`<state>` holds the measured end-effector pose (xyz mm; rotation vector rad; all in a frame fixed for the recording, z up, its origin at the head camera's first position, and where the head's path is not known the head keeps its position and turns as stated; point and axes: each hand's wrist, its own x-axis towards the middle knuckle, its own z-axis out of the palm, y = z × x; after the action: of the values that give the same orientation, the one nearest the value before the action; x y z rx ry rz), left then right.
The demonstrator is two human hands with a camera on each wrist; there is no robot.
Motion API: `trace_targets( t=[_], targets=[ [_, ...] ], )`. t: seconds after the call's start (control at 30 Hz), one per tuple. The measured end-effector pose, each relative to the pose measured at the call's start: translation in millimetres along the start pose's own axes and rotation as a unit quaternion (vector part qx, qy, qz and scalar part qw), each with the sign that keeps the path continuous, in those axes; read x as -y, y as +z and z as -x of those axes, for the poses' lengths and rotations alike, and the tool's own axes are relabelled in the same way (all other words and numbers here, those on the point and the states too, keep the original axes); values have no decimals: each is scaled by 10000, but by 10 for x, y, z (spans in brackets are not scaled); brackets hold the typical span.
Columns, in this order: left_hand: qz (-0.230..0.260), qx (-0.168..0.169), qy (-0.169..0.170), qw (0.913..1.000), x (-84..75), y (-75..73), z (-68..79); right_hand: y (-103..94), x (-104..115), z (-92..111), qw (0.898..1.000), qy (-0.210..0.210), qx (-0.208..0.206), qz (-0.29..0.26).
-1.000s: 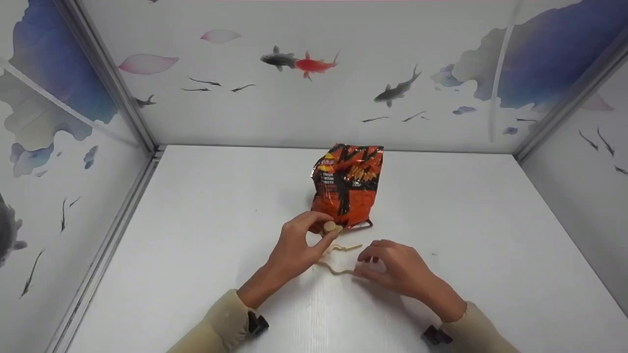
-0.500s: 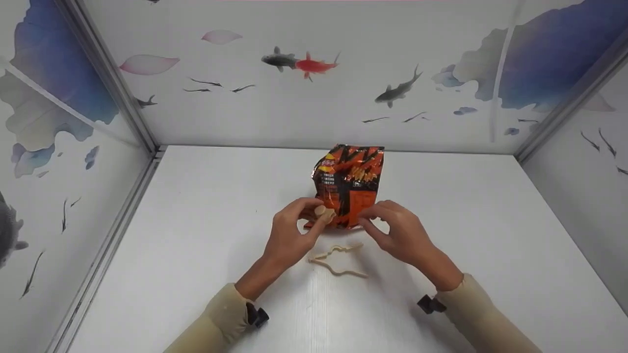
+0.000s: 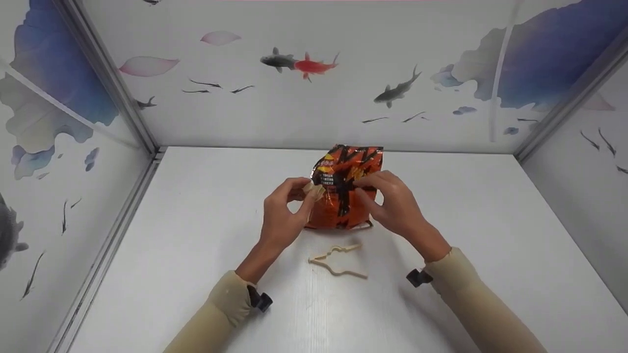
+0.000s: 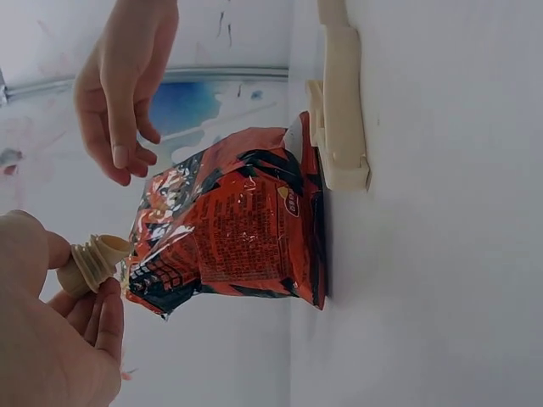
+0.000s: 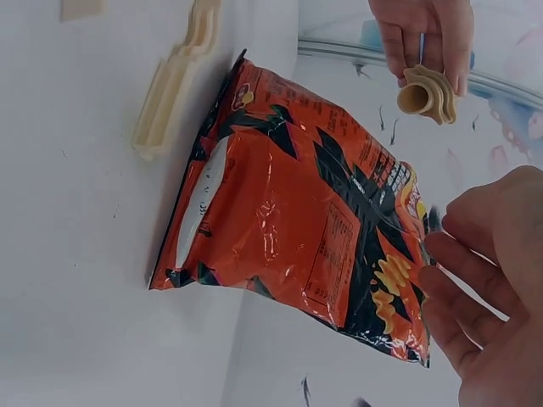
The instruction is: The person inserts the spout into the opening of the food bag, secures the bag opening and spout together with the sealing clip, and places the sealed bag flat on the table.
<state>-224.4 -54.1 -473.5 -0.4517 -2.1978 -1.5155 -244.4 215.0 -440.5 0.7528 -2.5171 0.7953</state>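
Note:
An orange and black snack bag point(image 3: 338, 211) stands upright on the table. My left hand point(image 3: 282, 213) pinches a small beige pouring spout point(image 3: 316, 191) between thumb and fingers, in front of the bag's upper left side. In the left wrist view, this spout point(image 4: 87, 264) shows ringed threads and a flared open end. My right hand point(image 3: 398, 208) hovers with bent, loose fingers by the bag's upper right part and holds nothing. In the right wrist view its fingers point(image 5: 462, 292) are right at the bag's top. A beige bag clip point(image 3: 351, 273) lies spread in a V before the bag.
The white tabletop point(image 3: 196, 235) is enclosed by printed panels at the back and both sides. Metal rails point(image 3: 125, 206) run along the left edge. Black wrist devices point(image 3: 419, 278) sit at both beige sleeves.
Both hands have moved away from the clip, up and forward to the bag's upper part. The right hand has left the clip lying on the table; the left still holds the spout.

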Motion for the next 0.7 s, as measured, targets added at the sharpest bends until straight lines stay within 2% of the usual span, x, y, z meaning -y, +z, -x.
trace_targets(
  t=[0.23, 0.4, 0.7],
  targets=[
    [-68, -234, -120, 9996, 57, 39, -93, 30, -107, -138, 9999, 67, -130, -80],
    [-90, -396, -146, 9991, 89, 44, -165, 34, -174, -197, 9996, -32, -274, -78],
    [-19, -611, -160, 9980, 168, 71, -260, 16, -210, -348, 9989, -24, -447, -123]
  ],
)
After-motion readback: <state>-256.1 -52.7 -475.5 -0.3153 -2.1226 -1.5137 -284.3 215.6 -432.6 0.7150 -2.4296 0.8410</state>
